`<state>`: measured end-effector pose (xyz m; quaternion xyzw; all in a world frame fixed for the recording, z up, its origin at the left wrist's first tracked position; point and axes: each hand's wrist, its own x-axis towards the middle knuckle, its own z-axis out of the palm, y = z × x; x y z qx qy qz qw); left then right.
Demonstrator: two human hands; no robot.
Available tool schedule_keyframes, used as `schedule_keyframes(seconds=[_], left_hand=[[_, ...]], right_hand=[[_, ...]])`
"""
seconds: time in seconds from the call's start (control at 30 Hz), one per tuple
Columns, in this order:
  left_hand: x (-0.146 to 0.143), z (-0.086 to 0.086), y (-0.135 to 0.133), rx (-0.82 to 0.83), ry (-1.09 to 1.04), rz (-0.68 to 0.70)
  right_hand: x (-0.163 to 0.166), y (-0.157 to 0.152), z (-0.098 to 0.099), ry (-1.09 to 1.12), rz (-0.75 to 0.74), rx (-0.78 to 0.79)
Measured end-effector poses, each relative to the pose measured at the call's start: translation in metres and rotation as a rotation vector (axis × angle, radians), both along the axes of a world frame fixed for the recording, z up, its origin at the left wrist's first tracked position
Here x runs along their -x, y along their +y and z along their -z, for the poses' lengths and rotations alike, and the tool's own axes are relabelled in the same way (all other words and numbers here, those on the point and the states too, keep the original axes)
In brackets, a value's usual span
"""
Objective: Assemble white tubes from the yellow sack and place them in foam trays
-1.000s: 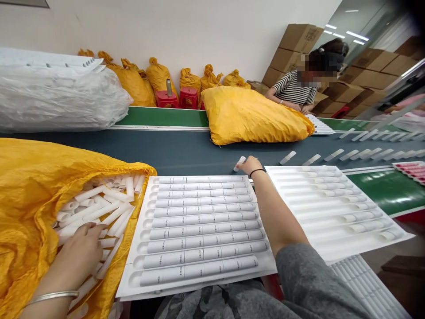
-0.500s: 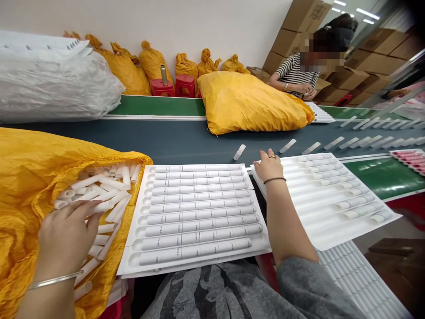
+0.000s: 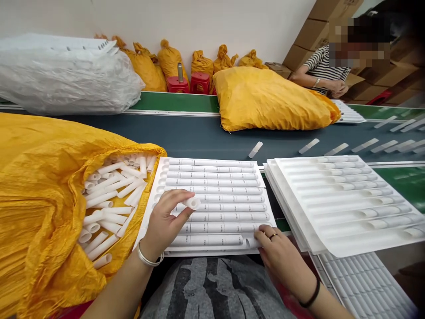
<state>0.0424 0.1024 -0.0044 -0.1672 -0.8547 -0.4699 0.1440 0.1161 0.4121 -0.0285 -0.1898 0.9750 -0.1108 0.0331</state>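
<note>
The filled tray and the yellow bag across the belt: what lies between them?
In the head view, mostly bare dark belt separates the filled tray from the yellow bag; one white tube lies there.

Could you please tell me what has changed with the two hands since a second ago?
The left hand left the yellow bag holding a white tube and came over the filled tray. The right hand drew back from the conveyor belt to the tray's near right corner. The tray's rows stayed full.
</note>
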Motion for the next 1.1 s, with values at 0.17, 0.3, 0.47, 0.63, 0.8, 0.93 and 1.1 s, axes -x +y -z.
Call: schedule_keyframes(seconds=[0.17, 0.3, 0.47, 0.63, 0.8, 0.93, 1.1], left_hand=[[-0.004, -0.004, 0.017, 0.188, -0.043, 0.283], [-0.007, -0.011, 0.019, 0.331, -0.01, 0.327], [-0.011, -0.02, 0.008, 0.383, 0.056, 0.296], [-0.013, -0.024, -0.003, 0.348, 0.089, 0.235], [-0.015, -0.024, -0.006, 0.345, 0.067, 0.266], [-0.015, -0.018, 0.001, 0.321, 0.123, 0.266], [-0.012, -0.014, 0.001, 0.322, 0.149, 0.235]], right_hand=[[0.021, -0.016, -0.038, 0.089, -0.016, 0.513], [0.049, -0.041, -0.049, 0.127, -0.191, 0.695], [0.075, -0.052, -0.05, 0.143, -0.364, 0.738], [0.085, -0.055, -0.053, 0.152, -0.428, 0.767], [0.086, -0.065, -0.052, 0.101, -0.543, 0.717], [0.086, -0.078, -0.049, 0.094, -0.508, 0.717], [0.089, -0.085, -0.046, 0.12, -0.456, 0.719]])
